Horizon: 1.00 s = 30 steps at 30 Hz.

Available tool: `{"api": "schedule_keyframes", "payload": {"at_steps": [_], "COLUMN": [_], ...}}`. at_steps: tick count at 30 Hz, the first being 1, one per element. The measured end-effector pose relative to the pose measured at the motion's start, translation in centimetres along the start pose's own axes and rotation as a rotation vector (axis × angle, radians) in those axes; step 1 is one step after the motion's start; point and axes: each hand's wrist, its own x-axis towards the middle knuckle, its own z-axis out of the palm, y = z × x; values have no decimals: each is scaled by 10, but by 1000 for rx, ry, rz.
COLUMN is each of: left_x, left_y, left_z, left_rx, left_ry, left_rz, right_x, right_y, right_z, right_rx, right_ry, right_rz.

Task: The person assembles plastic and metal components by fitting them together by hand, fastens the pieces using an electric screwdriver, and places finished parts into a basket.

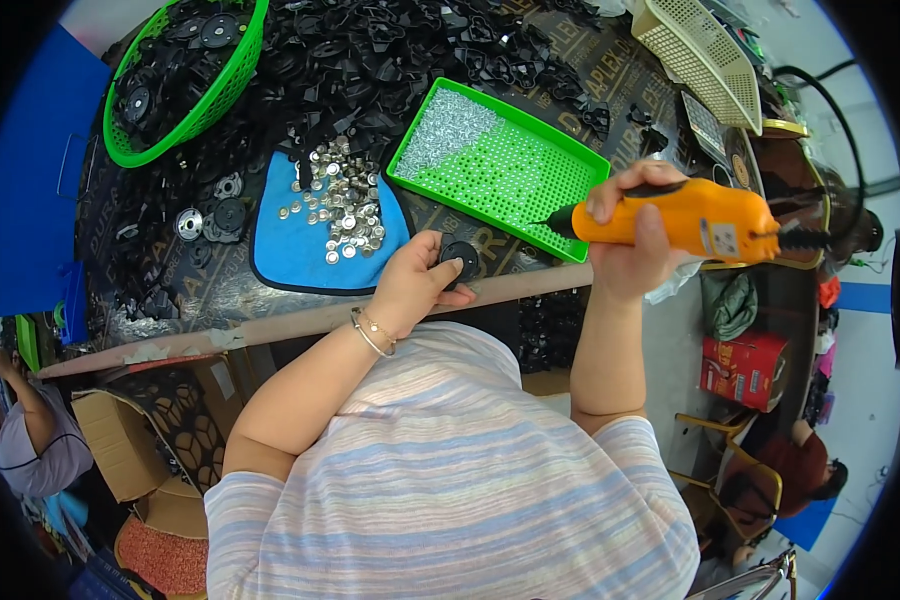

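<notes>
My left grip [410,280] is closed on a round black plastic part [459,263] near the desk [270,328] edge, center of the frame, and my right grip [630,262] is wrapped around a chunky orange electric screwdriver [685,215] right of center — black nose over the near edge of the green tray [545,180], coiled black cord [802,239] off the back. Tray's perforated plastic, shiny little screws [445,130] piled at its left end. Left of that, a soft blue cloth [290,240] with dark trim carries loose silvery metal discs [355,205]. Clutter? A heap of angular black pieces [400,50] crowds the top — plus a loaded green mesh basket [135,157] upper left and a cream lattice one [705,60] upper right.
</notes>
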Motion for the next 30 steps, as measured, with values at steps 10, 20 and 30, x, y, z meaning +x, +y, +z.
{"api": "schedule_keyframes", "payload": {"at_steps": [10, 20, 30], "left_x": [-1, -2, -3], "left_y": [1, 4, 7], "left_z": [2, 3, 1], "left_rx": [-32, -23, -40], "left_ry": [-2, 17, 5], "left_rz": [-5, -10, -92], "right_x": [-19, -24, -12], "right_y": [3, 26, 14], "right_z": [46, 46, 45], "right_rx": [37, -136, -142], "right_ry": [-235, -303, -428], "right_rz": [70, 48, 69]}}
